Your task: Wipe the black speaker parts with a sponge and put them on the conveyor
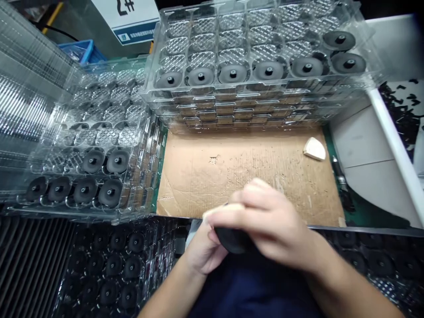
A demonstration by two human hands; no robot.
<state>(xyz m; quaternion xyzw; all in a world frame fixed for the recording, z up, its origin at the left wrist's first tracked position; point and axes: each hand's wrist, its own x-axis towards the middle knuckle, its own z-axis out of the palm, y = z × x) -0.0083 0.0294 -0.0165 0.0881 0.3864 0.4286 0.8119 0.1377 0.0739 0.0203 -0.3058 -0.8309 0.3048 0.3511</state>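
Observation:
Both of my hands meet at the near edge of a brown cardboard sheet. My left hand cups a black round disc part from below. My right hand lies over the top of the same part with its fingers curled round it, slightly blurred. Most of the part is hidden between the two hands.
A stack of clear plastic trays with black discs stands behind the cardboard. Another clear tray stack with discs sits at the left. More filled trays lie low at front. A white wedge rests on the cardboard's right.

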